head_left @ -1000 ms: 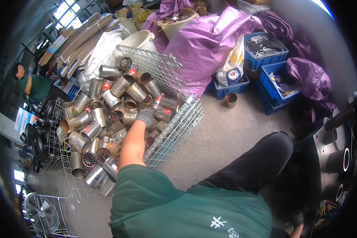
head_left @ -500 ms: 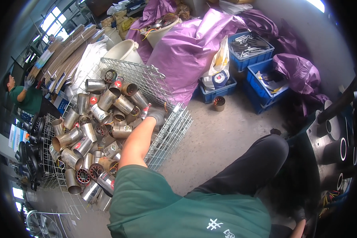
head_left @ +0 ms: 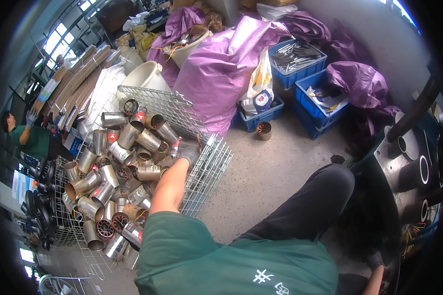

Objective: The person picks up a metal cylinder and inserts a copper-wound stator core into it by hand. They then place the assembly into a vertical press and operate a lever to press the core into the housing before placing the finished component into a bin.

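My left hand (head_left: 189,154), in a grey glove, reaches into the right side of a wire mesh basket (head_left: 209,164). It is next to metal cylinders at the basket's inner wall, one with a red label (head_left: 175,148); its fingers are turned away, so any grip is hidden. A heap of open-ended metal cylinders (head_left: 131,134) fills the basket, some showing copper-coloured windings inside. My right hand (head_left: 374,259), gloved too, hangs low at the right by a dark machine stand, its fingers lost in shadow.
Purple sacks (head_left: 209,78) stand behind the basket, with blue crates (head_left: 300,76) farther right. A single cylinder (head_left: 264,131) stands on the floor. At right are upright tubes on a metal plate (head_left: 384,155). Another person (head_left: 30,140) works at far left, near stacked cardboard (head_left: 74,81).
The whole view has shifted slightly, so the crates and sacks appear farther left. My left hand stays at the basket's right side, a little lower in the picture. The right hand has barely moved.
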A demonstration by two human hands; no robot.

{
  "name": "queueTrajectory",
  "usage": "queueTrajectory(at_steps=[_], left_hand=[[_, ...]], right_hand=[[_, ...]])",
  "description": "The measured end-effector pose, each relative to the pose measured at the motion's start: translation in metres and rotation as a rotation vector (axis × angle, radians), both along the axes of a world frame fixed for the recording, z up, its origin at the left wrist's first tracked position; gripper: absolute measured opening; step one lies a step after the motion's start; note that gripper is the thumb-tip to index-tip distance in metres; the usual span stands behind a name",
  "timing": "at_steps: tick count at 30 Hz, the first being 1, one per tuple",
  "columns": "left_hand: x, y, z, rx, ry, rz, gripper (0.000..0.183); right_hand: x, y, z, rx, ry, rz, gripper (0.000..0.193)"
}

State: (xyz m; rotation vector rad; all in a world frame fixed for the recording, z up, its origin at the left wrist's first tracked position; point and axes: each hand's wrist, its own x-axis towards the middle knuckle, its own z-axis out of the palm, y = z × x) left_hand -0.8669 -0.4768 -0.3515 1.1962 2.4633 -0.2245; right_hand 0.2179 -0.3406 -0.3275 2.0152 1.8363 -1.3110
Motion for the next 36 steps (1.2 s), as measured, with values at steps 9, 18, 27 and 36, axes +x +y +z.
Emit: queueTrajectory(at_steps=[9, 18, 27, 36], left_hand=[[0.017, -0.057, 0.051, 0.703, -0.077, 0.377, 0.043], [0.115, -0.05, 0.181, 1.171, 0.102, -0.069, 0.044], [0.355, 0.144, 0.274, 1.474, -0.495, -0.809, 0.038], [0.666, 0.247, 0.237, 1.047, -1.545, -1.051, 0.036]], right_hand=[[-0.026, -0.013, 0.023, 0.189, 0.122, 0.135, 0.02], [-0.09, -0.015, 0.083, 0.199, 0.321, 0.052, 0.048], [-0.164, -0.005, 0.165, 0.432, 0.624, 0.013, 0.112], [-0.16, -0.011, 0.143, -0.176, 1.724, -0.592, 0.1]])
